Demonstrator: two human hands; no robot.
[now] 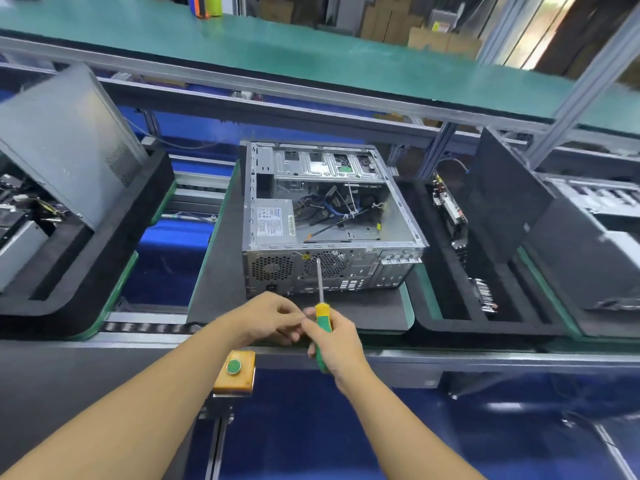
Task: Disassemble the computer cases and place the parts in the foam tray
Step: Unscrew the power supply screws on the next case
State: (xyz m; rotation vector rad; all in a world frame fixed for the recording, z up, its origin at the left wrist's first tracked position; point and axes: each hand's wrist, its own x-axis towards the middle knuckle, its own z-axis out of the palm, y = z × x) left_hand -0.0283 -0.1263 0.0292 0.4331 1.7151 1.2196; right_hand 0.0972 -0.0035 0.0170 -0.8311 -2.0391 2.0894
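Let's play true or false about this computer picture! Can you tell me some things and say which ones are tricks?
1. The right hand holds a green and yellow screwdriver. True.
2. The computer case is all closed up. False: its upward side is open, and cables and the power supply show inside.
3. The button on the yellow box is red. False: it is green.
4. The screwdriver points toward the computer case. True.
5. The left hand rests on the button. False: it is up beside the screwdriver's handle.
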